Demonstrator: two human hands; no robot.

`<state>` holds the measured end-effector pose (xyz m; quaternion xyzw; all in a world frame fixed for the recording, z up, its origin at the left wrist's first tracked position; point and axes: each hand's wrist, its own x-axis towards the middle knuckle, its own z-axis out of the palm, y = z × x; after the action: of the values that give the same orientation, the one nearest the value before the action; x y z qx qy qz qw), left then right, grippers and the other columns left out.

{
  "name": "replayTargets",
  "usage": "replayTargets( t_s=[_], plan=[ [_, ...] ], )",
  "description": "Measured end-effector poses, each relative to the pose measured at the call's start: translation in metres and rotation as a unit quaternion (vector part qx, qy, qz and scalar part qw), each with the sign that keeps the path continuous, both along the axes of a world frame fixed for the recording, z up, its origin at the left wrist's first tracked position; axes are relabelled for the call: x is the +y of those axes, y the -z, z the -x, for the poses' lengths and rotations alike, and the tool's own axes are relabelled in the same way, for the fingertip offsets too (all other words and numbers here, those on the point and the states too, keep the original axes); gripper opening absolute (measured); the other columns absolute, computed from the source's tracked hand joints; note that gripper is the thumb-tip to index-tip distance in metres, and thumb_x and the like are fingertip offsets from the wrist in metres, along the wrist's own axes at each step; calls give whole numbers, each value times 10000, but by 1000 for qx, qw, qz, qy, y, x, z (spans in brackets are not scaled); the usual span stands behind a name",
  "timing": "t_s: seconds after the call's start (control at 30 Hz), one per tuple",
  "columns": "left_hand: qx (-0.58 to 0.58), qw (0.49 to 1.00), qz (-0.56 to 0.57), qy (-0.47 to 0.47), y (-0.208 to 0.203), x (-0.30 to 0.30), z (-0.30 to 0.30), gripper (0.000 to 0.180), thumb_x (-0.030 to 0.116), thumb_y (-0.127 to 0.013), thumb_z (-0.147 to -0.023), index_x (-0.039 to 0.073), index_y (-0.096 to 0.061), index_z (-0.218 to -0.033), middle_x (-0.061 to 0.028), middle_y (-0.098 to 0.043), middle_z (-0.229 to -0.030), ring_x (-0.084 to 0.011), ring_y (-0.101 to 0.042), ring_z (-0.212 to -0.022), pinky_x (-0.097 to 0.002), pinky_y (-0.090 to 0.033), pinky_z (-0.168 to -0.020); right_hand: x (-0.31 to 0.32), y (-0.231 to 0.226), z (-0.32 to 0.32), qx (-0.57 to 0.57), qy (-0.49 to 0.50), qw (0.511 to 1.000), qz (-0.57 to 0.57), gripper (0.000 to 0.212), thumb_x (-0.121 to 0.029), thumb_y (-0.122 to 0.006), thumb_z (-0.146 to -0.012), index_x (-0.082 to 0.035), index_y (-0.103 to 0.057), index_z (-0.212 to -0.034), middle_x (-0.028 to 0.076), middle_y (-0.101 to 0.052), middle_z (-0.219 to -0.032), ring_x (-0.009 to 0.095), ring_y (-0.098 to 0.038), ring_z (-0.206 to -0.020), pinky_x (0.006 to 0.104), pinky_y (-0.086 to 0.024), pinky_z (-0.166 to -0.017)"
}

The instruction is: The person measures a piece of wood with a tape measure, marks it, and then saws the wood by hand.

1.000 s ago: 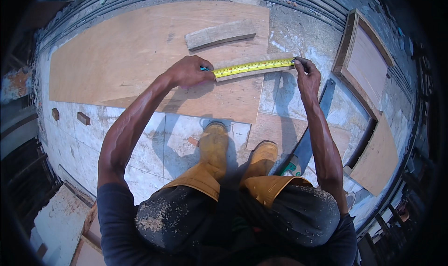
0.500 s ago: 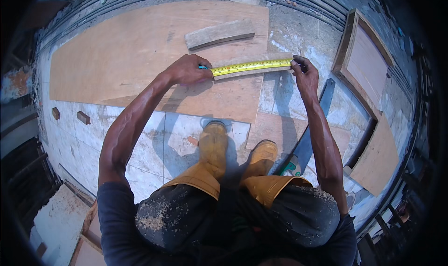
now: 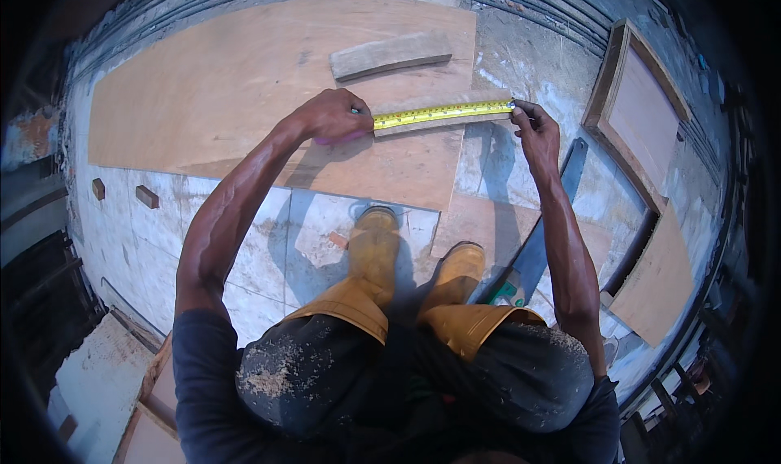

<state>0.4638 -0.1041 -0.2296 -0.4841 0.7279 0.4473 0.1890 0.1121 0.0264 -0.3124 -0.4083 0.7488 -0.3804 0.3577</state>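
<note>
A yellow tape measure (image 3: 443, 114) is stretched along a short wooden block (image 3: 423, 127). My left hand (image 3: 335, 116) is closed around the tape's case, which is mostly hidden under the fingers; a bit of pink shows below them. At the block's right end, my right hand (image 3: 534, 122) pinches the tape's tip between thumb and fingers. The block lies on a large plywood sheet (image 3: 211, 89) and its right end reaches past the sheet's edge. Just beyond it rests a second wooden block (image 3: 392, 55).
A handsaw (image 3: 541, 248) with a green handle lies under my right forearm. To the right stands a wooden frame with a panel (image 3: 643, 106), a plywood piece (image 3: 657, 273) beside it. Two small wood offcuts (image 3: 147, 196) sit at left. My yellow boots (image 3: 374, 248) are on the tiles.
The right fingers have shifted slightly at the tape's tip, and its metal end now shows. Both hands otherwise stay in place; the whole view has moved a little.
</note>
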Motion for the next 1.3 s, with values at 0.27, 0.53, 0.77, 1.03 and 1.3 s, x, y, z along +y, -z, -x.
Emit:
replayTargets(
  t_s=[0.27, 0.53, 0.77, 1.03, 1.3],
  plan=[
    [50, 998, -25, -26, 20, -5, 3, 326, 338, -602, -841, 42, -736, -860, -89, -686, -802, -157, -602, -747, -323, -484, -713, 13, -20, 3, 92, 21, 995, 15, 368, -263, -681, -925, -23, -666, -1203, 180, -727, -1070, 276, -718, -953, 395, -554, -836],
    [68, 960, 136, 236, 39, -18, -19, 367, 353, -576, -882, 42, -746, -975, -142, -705, -901, -270, -645, -814, -387, -493, -775, 188, -20, 6, 264, -103, 958, -51, 255, -195, -729, -876, -39, -634, -1054, 150, -674, -913, 295, -678, -800, 411, -541, -728],
    [-65, 995, 81, -5, 21, -9, 25, 651, 542, -709, -763, -81, -717, -952, -255, -699, -1034, -304, -685, -957, -394, -518, -822, 341, 6, -46, 294, -118, 900, -300, 633, -377, -867, -681, -116, -578, -1180, 144, -558, -1156, 371, -598, -1006, 488, -512, -799],
    [-130, 985, 99, 52, 9, -5, 35, 569, 510, -640, -837, -48, -738, -895, -241, -718, -890, -349, -698, -852, -431, -533, -778, 371, 30, -52, 342, -64, 914, -208, 785, -399, -837, -697, -141, -515, -1364, 176, -521, -1265, 391, -543, -1150, 526, -471, -899],
    [-160, 968, 145, 125, -2, 1, 62, 516, 498, -640, -886, -5, -757, -898, -209, -733, -937, -364, -702, -899, -458, -544, -771, 392, 32, -58, 339, -54, 911, -230, 733, -350, -830, -707, -118, -516, -1328, 165, -533, -1234, 358, -551, -1122, 499, -472, -899]
  ],
)
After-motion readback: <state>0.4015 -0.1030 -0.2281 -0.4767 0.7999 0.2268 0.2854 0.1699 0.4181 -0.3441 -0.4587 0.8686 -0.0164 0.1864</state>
